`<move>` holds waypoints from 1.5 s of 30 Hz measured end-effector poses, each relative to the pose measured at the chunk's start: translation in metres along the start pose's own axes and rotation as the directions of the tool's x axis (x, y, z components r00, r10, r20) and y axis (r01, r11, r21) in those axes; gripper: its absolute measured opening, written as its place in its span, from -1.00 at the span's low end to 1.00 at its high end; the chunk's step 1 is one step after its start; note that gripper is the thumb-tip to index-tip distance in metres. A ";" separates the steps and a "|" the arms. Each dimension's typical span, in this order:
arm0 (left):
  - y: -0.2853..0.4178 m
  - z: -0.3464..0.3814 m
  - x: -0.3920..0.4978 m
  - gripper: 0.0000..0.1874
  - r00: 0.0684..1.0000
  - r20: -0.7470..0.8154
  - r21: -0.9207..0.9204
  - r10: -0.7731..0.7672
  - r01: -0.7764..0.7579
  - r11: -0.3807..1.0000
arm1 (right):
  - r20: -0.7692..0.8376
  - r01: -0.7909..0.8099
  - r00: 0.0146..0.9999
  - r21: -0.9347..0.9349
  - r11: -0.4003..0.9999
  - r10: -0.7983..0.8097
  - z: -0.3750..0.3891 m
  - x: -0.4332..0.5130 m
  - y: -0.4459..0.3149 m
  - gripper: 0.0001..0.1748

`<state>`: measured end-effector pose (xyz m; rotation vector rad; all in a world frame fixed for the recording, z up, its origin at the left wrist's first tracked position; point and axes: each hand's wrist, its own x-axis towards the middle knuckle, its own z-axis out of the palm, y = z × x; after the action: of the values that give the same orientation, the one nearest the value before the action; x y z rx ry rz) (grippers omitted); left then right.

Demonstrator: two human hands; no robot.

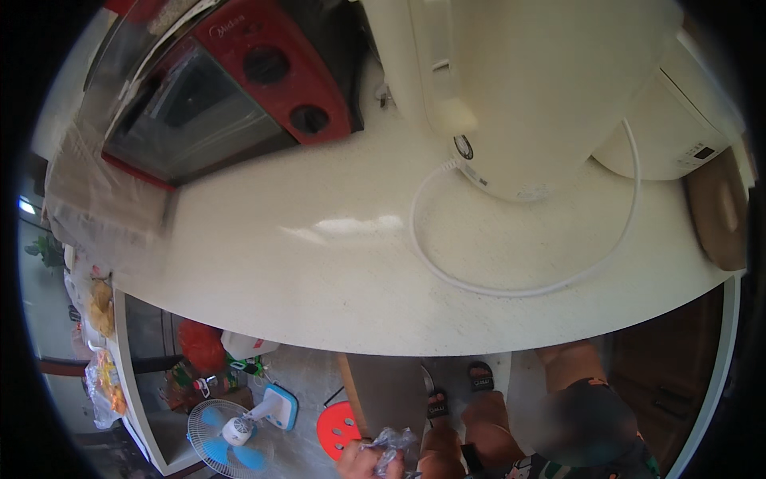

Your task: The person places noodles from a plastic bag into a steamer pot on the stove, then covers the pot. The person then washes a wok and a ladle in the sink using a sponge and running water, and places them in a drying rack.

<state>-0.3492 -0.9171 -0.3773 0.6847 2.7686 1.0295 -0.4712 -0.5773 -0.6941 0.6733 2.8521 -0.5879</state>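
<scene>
At the bottom edge, my left hand (365, 462) is closed around crumpled clear plastic (395, 442); the picture's edge cuts off part of the hand. My right hand is out of view. Before me is a pale speckled countertop (311, 281). On it stands a large cream appliance (538, 96), close to the camera, with a white power cord (508, 293) looped in front of it. A red Midea toaster oven (239, 96) with two black knobs sits at the back left, its glass door shut.
A cream appliance with a control panel (670, 132) and a brown object (718, 209) are at the right. Below are a blue-and-white fan (238, 432), a red stool (338, 428), a red bag (201, 346), legs in sandals (491, 419) and a blurred dark shape (586, 422).
</scene>
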 end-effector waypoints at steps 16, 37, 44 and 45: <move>0.034 0.010 0.017 -0.78 0.918 0.368 -0.016 0.146 -0.150 0.988 | -0.036 0.055 0.998 0.057 0.997 -0.053 0.012 -0.003 0.016 -0.55; 0.062 -0.017 0.008 -0.79 0.995 0.095 0.043 0.025 -0.029 0.999 | -0.275 0.183 0.960 0.457 0.871 -0.057 -0.026 -0.083 0.014 -0.53; 0.049 -0.037 -0.003 -0.76 0.994 0.015 0.082 -0.112 0.110 0.990 | -0.298 0.264 0.929 0.114 0.958 -0.221 -0.051 -0.063 0.015 -0.54; 0.046 -0.037 -0.005 -0.76 0.993 0.012 0.088 -0.116 0.115 0.989 | -0.288 0.273 0.929 0.116 0.955 -0.230 -0.055 -0.060 0.016 -0.55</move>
<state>-0.3370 -0.9106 -0.3200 0.5328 2.8142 0.8813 -0.4141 -0.5653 -0.6352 0.4379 3.2064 -0.8193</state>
